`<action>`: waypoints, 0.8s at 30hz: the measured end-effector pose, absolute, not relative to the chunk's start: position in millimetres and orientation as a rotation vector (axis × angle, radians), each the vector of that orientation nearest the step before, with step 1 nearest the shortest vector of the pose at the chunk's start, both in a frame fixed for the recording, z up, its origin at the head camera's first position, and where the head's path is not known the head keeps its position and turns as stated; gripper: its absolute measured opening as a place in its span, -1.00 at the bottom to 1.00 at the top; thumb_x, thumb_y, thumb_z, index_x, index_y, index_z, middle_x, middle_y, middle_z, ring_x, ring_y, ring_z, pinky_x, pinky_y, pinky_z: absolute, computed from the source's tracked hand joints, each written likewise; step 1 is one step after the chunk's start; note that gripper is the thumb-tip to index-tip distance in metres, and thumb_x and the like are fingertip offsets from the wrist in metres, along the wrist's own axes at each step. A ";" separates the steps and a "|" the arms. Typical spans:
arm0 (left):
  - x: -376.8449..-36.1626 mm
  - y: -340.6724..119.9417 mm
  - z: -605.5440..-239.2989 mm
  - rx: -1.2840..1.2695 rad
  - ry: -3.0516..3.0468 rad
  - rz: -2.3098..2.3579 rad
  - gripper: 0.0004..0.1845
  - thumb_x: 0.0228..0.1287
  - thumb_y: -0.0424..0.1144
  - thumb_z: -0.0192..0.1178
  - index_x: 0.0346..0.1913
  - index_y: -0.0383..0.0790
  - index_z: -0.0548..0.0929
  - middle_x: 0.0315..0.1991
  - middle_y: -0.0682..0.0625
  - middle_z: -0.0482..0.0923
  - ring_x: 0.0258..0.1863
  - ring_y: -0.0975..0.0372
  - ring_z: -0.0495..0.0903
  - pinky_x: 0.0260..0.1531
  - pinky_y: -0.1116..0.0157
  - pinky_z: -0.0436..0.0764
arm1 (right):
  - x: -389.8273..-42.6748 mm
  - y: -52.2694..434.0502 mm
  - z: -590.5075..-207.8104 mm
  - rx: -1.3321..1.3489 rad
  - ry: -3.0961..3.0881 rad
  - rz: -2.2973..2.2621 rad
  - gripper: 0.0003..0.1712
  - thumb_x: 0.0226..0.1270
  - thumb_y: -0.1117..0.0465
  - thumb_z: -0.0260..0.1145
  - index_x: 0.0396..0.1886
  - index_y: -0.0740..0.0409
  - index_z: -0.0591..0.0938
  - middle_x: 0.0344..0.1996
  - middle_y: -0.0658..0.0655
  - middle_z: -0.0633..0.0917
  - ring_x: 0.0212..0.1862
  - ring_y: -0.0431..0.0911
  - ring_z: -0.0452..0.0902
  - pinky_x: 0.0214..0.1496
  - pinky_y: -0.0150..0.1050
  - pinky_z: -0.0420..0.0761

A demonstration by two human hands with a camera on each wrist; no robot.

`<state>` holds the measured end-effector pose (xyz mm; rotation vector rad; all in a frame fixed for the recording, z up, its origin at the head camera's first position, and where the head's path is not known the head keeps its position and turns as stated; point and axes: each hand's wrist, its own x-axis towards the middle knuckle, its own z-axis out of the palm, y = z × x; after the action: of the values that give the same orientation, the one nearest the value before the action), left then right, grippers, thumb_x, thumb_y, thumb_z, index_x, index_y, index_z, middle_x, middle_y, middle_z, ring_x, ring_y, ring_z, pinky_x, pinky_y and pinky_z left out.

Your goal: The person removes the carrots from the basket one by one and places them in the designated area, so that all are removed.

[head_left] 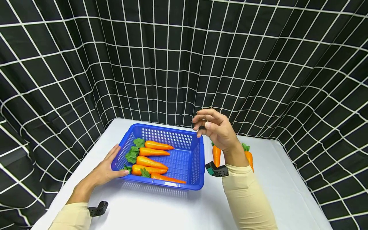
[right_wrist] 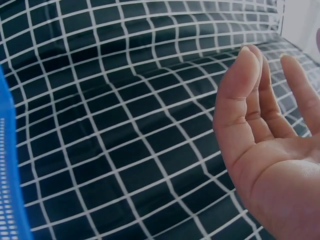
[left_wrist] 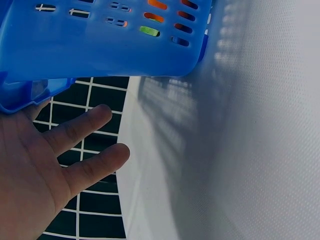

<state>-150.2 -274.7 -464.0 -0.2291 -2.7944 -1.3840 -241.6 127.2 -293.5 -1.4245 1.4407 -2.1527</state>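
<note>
A blue plastic basket (head_left: pixel 198 179) holds several orange carrots (head_left: pixel 150 162) with green leafy tops, side by side toward its left. At the basket's left front corner is my left hand (head_left: pixel 104 169), thumb over the rim and fingers along the outside of the left wall. Two of its fingers stretch out straight and free of the basket in the left wrist view. My right hand (head_left: pixel 217 131) is raised near the back right corner, fingers loosely bent and holding nothing. Behind the right wrist, one carrot (head_left: pixel 216 155) lies on the table, partly hidden; another carrot (head_left: pixel 249 157) lies beyond the forearm.
The white table (head_left: pixel 149 210) extends in front of and right of the basket. Black cloth with a white grid (head_left: pixel 178 64) rises around the back and both sides. Dark bands with small devices (head_left: pixel 217 170) sit at both wrists.
</note>
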 end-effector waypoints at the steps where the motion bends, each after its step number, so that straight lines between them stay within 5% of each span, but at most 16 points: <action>1: -150.1 -274.5 -464.2 -0.224 -2.797 -1.385 0.16 0.03 -0.06 0.45 0.53 -0.26 -0.12 0.53 -0.21 -0.34 0.40 -0.31 -0.19 0.16 -0.41 -0.06 | -242.7 125.3 -296.1 -1.411 1.436 -2.147 -0.66 0.33 0.31 0.23 0.09 0.20 0.61 -0.11 0.32 0.59 -0.21 0.08 0.55 -0.29 -0.18 0.66; 24: -151.7 -275.3 -468.4 -0.201 -2.820 -1.360 0.16 0.04 -0.03 0.43 0.54 -0.24 -0.12 0.53 -0.19 -0.34 0.41 -0.29 -0.20 0.18 -0.39 -0.08 | -272.5 84.1 -355.7 -1.233 1.523 -1.896 -0.66 0.30 0.18 0.35 0.07 0.08 0.64 -0.10 0.43 0.56 -0.22 0.14 0.58 -0.25 -0.13 0.67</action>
<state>-151.7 -275.3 -468.4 -0.2006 -2.8197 -1.3596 -272.5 84.1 -355.7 -1.2328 1.5234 -1.8964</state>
